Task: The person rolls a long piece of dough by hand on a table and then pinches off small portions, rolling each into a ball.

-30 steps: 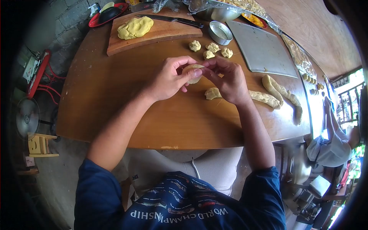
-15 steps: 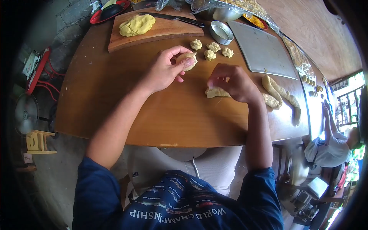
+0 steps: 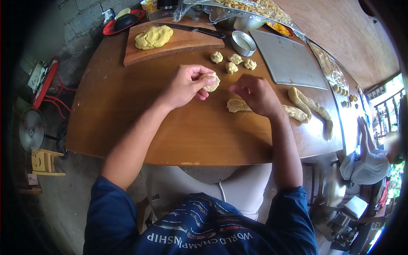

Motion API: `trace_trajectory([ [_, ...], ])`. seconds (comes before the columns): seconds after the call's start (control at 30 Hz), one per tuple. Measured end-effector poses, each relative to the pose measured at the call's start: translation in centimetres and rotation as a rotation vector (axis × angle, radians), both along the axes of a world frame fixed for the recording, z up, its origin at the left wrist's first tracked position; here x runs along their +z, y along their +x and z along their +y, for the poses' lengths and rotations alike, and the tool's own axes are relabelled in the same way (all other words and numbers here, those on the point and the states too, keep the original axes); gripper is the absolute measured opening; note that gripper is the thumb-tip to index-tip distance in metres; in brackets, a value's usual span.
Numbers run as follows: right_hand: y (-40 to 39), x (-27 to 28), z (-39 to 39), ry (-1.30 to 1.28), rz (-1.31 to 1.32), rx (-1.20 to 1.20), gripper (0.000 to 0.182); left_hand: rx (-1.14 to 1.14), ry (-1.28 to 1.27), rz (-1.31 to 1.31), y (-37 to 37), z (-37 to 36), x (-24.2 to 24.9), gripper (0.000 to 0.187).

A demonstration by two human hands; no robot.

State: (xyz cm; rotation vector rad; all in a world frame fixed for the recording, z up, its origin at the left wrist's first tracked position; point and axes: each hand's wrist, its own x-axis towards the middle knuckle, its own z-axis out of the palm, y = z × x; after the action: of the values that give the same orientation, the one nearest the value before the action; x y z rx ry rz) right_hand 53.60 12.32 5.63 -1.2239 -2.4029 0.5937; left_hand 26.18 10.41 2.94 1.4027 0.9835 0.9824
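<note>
A small rounded piece of pale dough (image 3: 211, 82) is pinched between the thumb and fingers of my left hand (image 3: 187, 85), above the table. Just to the right, my right hand (image 3: 258, 94) hovers over a dough strip (image 3: 238, 106), its fingers curled inward. Whatever those fingers may hold is hidden. The strip runs beneath the right hand, and a dough length (image 3: 297, 113) shows beyond the wrist. Several small dough lumps, including one dough lump (image 3: 231, 68), sit ahead of my hands. A long folded rope of dough (image 3: 312, 104) lies at the right.
A wooden board (image 3: 182, 43) carries yellow dough (image 3: 154, 37) and a black-handled knife (image 3: 190, 29). Nearby are a round metal tin (image 3: 243, 43) and a flat metal tray (image 3: 289, 59). A fan (image 3: 32, 130) stands at left; another person (image 3: 369, 163) works at far right.
The dough in my left hand has turned and now shows a rounder face. My right hand stays over the strip, its fingers slightly shifted. The whole view has tilted a little.
</note>
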Motion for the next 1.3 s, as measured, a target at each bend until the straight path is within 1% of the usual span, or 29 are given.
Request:
trace_trajectory([
  [0.03,-0.7,0.8,-0.6,0.003,-0.007,0.002,0.035,-0.012,-0.012,0.055,0.0,0.1,-0.1,0.031],
  [0.07,-1.8,1.5,-1.5,0.030,0.069,0.010,0.040,-0.027,-0.024,0.111,0.2,0.2,-0.3,0.031],
  [0.1,-2.9,1.8,-2.3,0.059,0.146,0.016,0.046,-0.029,-0.019,0.105,0.5,0.1,-0.5,0.031],
  [0.13,-3.5,0.5,-2.5,0.204,0.167,0.087,0.053,-0.044,-0.012,0.037,1.0,-0.2,-0.8,0.032],
  [0.17,-3.7,-0.1,-2.3,0.209,0.165,0.083,0.053,-0.061,-0.005,-0.029,1.4,-0.4,-0.9,0.032],
  [0.2,-3.9,-0.5,-2.0,0.219,0.126,0.027,0.053,-0.088,-0.030,0.077,1.3,-0.6,-0.1,0.045],
  [0.23,-3.9,-0.8,-1.8,0.226,0.089,-0.030,0.053,-0.095,-0.030,0.081,1.5,-0.9,0.1,0.045],
  [0.27,-3.4,-0.8,-1.3,0.182,0.089,-0.047,0.047,-0.047,-0.045,0.066,1.5,-1.2,0.2,0.052],
  [0.3,-2.9,-0.5,-0.7,0.182,0.089,-0.048,0.047,0.004,-0.061,0.049,1.5,-1.3,0.2,0.061],
  [0.37,-1.7,0.2,0.5,0.032,0.060,-0.326,0.039,0.014,-0.033,0.096,1.0,-0.8,-0.1,0.065],
  [0.4,-0.3,-0.6,2.0,0.197,0.100,-0.377,0.038,0.022,0.000,0.143,0.9,-0.6,-0.2,0.069],
  [0.43,1.1,-1.7,3.6,0.365,0.138,-0.426,0.037,0.022,-0.004,0.140,0.8,-0.6,-0.2,0.069],
  [0.47,1.7,-2.1,4.6,0.396,0.144,-0.472,0.040,0.019,0.009,0.159,0.8,-0.6,-0.3,0.068],
  [0.5,1.6,-2.5,5.0,0.396,0.140,-0.469,0.040,0.016,0.022,0.178,0.8,-0.6,-0.3,0.067],
  [0.57,1.4,-3.6,5.2,0.184,0.106,-0.507,0.041,0.005,0.030,0.189,1.0,-0.7,-0.2,0.066],
  [0.6,1.7,-3.7,5.3,0.145,0.061,-0.449,0.035,-0.007,0.041,0.203,1.0,-0.7,-0.1,0.066],
  [0.7,3.1,-2.7,5.5,0.250,0.152,-0.504,0.029,0.019,0.054,0.231,0.6,-0.7,0.2,0.063],
  [0.73,3.5,-1.6,4.8,0.244,0.218,-0.443,0.025,0.025,0.050,0.231,0.3,-0.6,0.3,0.063],
  [0.77,3.9,-0.6,4.0,0.148,0.218,-0.405,0.024,0.029,0.068,0.256,0.0,-0.4,0.4,0.061],
  [0.83,4.3,0.0,2.4,-0.063,0.206,-0.160,0.025,0.036,0.079,0.278,-0.1,-0.3,0.1,0.060],
  [0.87,4.3,-0.2,1.4,-0.067,0.204,-0.159,0.025,0.039,0.138,0.313,0.0,-0.3,-0.4,0.057],
  [0.9,4.1,-0.4,0.5,-0.054,0.104,0.015,0.027,0.042,0.199,0.351,0.2,-0.2,-0.6,0.054],
  [0.97,3.2,-0.3,0.0,-0.039,0.010,0.191,0.028,0.036,0.248,0.373,0.5,-0.2,-0.9,0.052],
  [1.03,2.0,0.6,-0.1,-0.123,-0.135,0.163,0.031,0.025,0.294,0.397,0.8,-0.6,-1.0,0.051],
  [1.07,1.8,0.8,-0.1,-0.125,-0.133,0.163,0.031,-0.009,0.312,0.401,1.0,-0.8,-1.1,0.052],
  [1.1,1.8,1.0,0.0,-0.185,-0.117,0.148,0.031,-0.045,0.330,0.402,1.4,-1.1,-1.1,0.053],
  [1.13,1.8,0.9,0.1,-0.247,-0.103,0.132,0.031,-0.091,0.504,0.352,2.1,-1.6,-0.6,0.059],
  [1.23,1.6,0.4,0.6,-0.270,0.017,0.093,0.030,-0.173,0.705,0.406,3.3,-2.2,-0.6,0.059],
  [1.3,1.4,0.3,0.5,-0.264,0.075,0.123,0.029,-0.127,0.682,0.377,3.2,-1.5,-1.1,0.058],
])
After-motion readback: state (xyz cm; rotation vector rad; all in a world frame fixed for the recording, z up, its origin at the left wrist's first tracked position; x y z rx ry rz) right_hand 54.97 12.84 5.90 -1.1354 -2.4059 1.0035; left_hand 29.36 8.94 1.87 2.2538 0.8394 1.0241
